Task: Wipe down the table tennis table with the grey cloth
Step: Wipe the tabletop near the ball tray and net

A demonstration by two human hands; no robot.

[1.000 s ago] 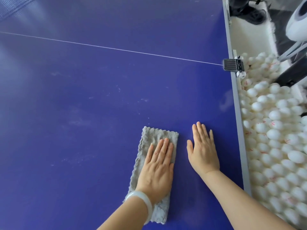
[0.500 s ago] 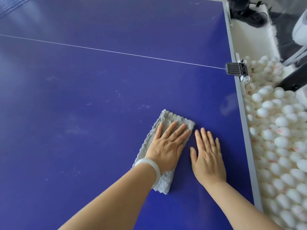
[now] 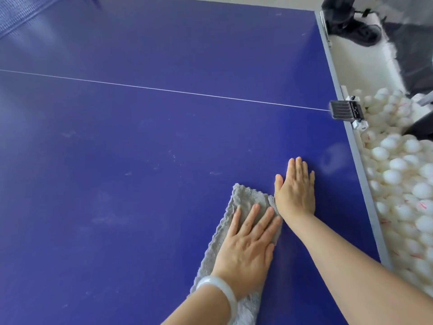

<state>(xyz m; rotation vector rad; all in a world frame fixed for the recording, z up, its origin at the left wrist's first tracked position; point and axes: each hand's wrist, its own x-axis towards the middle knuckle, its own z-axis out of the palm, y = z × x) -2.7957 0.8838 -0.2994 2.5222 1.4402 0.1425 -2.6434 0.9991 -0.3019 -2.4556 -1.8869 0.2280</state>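
Grey and fuzzy, the folded rectangular cloth [image 3: 246, 202] lies flat on the dark blue tabletop [image 3: 164, 148], near its right-hand side and on my side of the thin white line [image 3: 164, 90] that crosses it. My left hand [image 3: 246, 245] is spread on top of the cloth, fingers straight and pressing down, none of them curled round it. A pale translucent bangle [image 3: 218, 292] sits at that wrist. My right hand [image 3: 296, 193] lies flat on the bare blue surface just beside the cloth's far right corner, fingers straight and together, holding nothing. The base of its thumb looks to be touching the cloth's edge, though I cannot be sure.

I judge that I am in the middle of the wiping itself. The cloth is down and under load, but faint pale dust smears [image 3: 107, 218] show to its left and ahead of it, so a good deal of the surface is not yet done. The next stroke calls for even palm pressure, so the cloth slides rather than bunches, and for a path leftward or forward over those smears. My right hand is only a brace and should lift clear if the cloth comes its way. Near the grey edge band [image 3: 362, 184] I should stop short, since a heap of white plastic balls [image 3: 398, 174] lies just past it.
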